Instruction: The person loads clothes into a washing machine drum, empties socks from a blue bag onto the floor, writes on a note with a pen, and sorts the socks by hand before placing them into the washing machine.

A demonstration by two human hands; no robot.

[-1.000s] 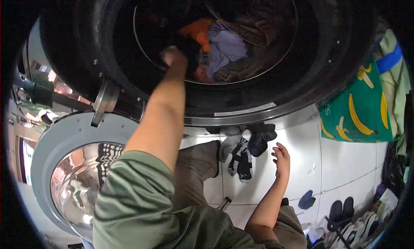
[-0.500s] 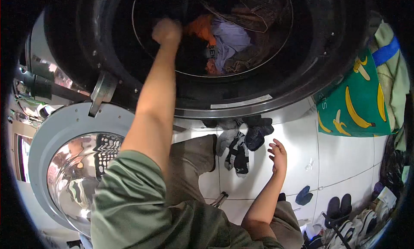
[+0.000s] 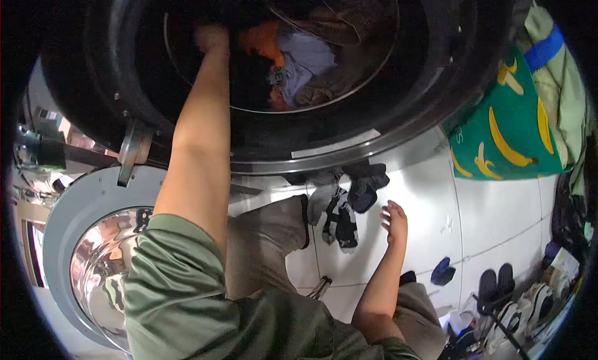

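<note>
My left hand (image 3: 212, 38) is inside the dark drum of a front-loading washing machine (image 3: 349, 149), on the left of the opening. It is blurred and in shadow, so its fingers and anything in them are not clear. Beside it in the drum lie an orange cloth (image 3: 263, 41), a pale lavender garment (image 3: 306, 59) and brownish clothing (image 3: 336, 23). Outside, my right hand (image 3: 395, 223) hangs over the floor with fingers loosely apart, holding nothing. Just left of it, a pile of dark and grey socks (image 3: 341, 221) lies on the tiles.
The round machine door (image 3: 59, 235) stands swung out on the left. A green banana-print bag (image 3: 498, 139) leans at the right. One dark sock (image 3: 443, 271) lies on the floor, near slippers (image 3: 496, 285) and other shoes (image 3: 507, 322).
The view has shifted, so the drum and clothes sit further left. My left hand stays in the drum, still blurred; my right hand keeps its pose over the floor.
</note>
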